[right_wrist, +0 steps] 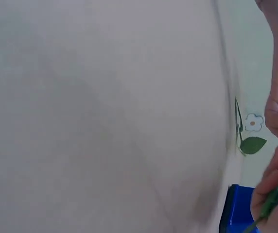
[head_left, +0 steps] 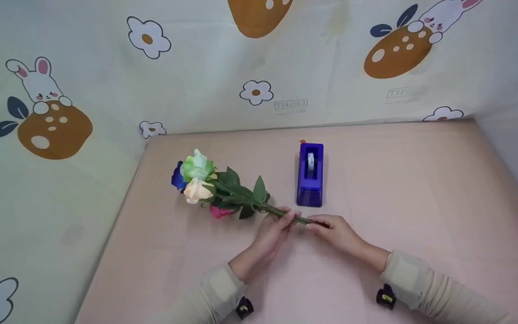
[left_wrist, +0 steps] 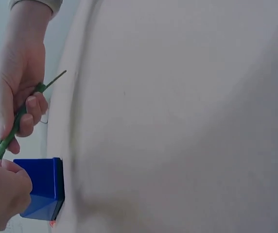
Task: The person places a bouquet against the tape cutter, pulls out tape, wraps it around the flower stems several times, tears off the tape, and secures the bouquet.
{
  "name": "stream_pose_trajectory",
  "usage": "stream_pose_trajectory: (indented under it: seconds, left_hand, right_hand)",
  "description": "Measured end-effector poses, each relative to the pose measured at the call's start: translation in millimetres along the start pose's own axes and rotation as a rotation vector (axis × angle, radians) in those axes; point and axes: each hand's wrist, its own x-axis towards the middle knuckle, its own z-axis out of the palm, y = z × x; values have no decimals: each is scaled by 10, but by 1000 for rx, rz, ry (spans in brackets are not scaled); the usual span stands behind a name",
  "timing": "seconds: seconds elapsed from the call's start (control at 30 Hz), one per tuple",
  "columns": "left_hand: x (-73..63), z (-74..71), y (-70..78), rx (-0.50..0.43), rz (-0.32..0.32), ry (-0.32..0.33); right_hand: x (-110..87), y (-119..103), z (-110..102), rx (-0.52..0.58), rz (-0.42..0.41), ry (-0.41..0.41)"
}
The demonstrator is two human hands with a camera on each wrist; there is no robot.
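A bunch of roses, with a pale green bloom point(head_left: 197, 167), a cream bloom point(head_left: 198, 191), a blue one point(head_left: 178, 176) and a pink one point(head_left: 220, 212), points to the left above the table. My left hand point(head_left: 274, 231) grips the bundled green stems point(head_left: 272, 209) below the leaves, thumb on top. At the lower stem ends, my right hand point(head_left: 337, 231) pinches with thumb and fingers; in the left wrist view the right hand point(left_wrist: 25, 73) curls round the stems, one thin end sticking out. Behind the hands stands a blue tape dispenser point(head_left: 310, 175) holding a tape roll point(head_left: 310, 163).
The table is covered with a pinkish cloth point(head_left: 403, 189). A patterned fabric wall point(head_left: 205, 81) with rabbits and flowers rises along its back and left side. Dark wrist devices point(head_left: 386, 297) hang below both sleeves.
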Motion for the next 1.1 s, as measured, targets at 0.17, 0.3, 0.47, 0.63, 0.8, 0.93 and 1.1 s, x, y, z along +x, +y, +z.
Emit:
stream_pose_trajectory:
  seconds: [0.17, 0.3, 0.47, 0.63, 0.8, 0.93, 1.1]
  left_hand:
    - [41, -68, 3, 157, 115, -88]
    - [73, -88, 29, 180, 141, -120]
    - [121, -117, 77, 196, 150, -155]
    - [127, -98, 70, 154, 137, -156]
    - [101, 14, 12, 104, 55, 17]
    - [61, 107, -39, 99, -66, 124]
    - [25, 194, -69, 89, -114, 217]
  right_hand:
    - [124, 126, -112, 71, 114, -164]
    - [179, 167, -189, 141, 145, -295]
    - [203, 213, -244, 259, 145, -402]
    - [186, 229, -254, 213, 140, -379]
    - [116, 201, -210, 68, 77, -250]
    - [50, 181, -158, 16, 56, -120]
    - [10, 168, -122, 72, 50, -21]
